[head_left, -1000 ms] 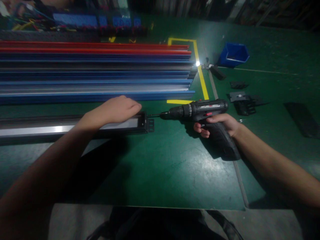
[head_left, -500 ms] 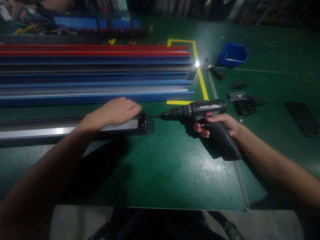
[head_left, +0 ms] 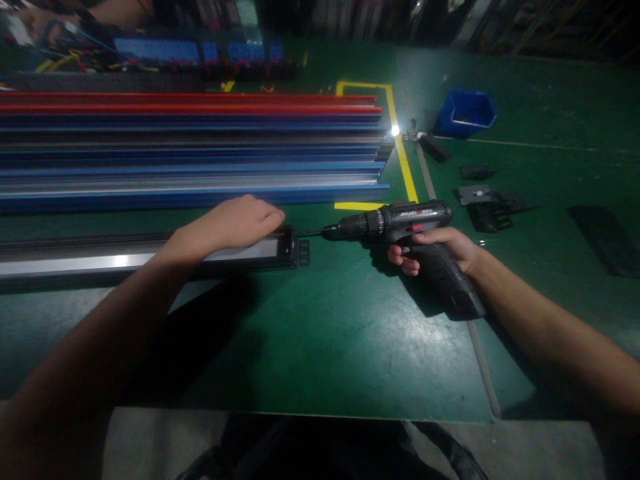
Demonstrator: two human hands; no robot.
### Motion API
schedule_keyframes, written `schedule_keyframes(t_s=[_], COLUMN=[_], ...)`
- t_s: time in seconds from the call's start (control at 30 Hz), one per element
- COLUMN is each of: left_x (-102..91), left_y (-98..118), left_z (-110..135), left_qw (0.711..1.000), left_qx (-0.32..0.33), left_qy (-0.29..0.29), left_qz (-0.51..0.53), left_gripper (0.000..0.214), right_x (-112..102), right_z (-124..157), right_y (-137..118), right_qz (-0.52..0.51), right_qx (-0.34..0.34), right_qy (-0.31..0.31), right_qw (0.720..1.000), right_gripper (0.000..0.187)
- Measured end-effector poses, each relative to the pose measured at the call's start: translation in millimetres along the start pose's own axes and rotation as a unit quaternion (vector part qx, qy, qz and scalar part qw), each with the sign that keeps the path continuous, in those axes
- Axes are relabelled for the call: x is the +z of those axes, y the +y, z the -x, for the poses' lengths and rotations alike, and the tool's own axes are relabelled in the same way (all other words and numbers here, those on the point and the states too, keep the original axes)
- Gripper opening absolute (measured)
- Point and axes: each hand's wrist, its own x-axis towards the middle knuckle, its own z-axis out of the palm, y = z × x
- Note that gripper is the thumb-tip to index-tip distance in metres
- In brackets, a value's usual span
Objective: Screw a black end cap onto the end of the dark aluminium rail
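Observation:
A long black and silver rail (head_left: 100, 259) lies across the green bench, ending in a black end cap with a slotted bracket (head_left: 298, 248). My left hand (head_left: 235, 223) rests on top of the rail near that end, fingers curled over its far edge. My right hand (head_left: 434, 248) grips the handle of a black cordless drill (head_left: 410, 225) held level. Its bit points left and meets the rail's end cap.
A stack of long red, blue and grey rails (head_left: 190, 147) lies behind the black rail. A blue bin (head_left: 467, 111), several black brackets (head_left: 487, 203) and a black strip (head_left: 603, 237) lie to the right. Yellow tape (head_left: 400, 147) marks the bench.
The view has shifted very slightly. Both hands, the drill and the rail stay where they were.

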Motion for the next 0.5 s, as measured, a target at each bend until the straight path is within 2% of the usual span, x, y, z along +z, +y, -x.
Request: schedule_keyframes(t_s=[0.5], left_x=[-1.5], left_y=[1.9], left_z=[0.0], left_qw=[1.000], left_qx=[-0.003], left_qy=[-0.007], left_qz=[-0.005], left_gripper=[0.047], right_x=[-2.4], right_z=[0.6], right_y=[0.4], right_qz=[-0.003], right_qx=[0.000], right_qy=[0.000], right_qw=[1.000], right_gripper=[0.032])
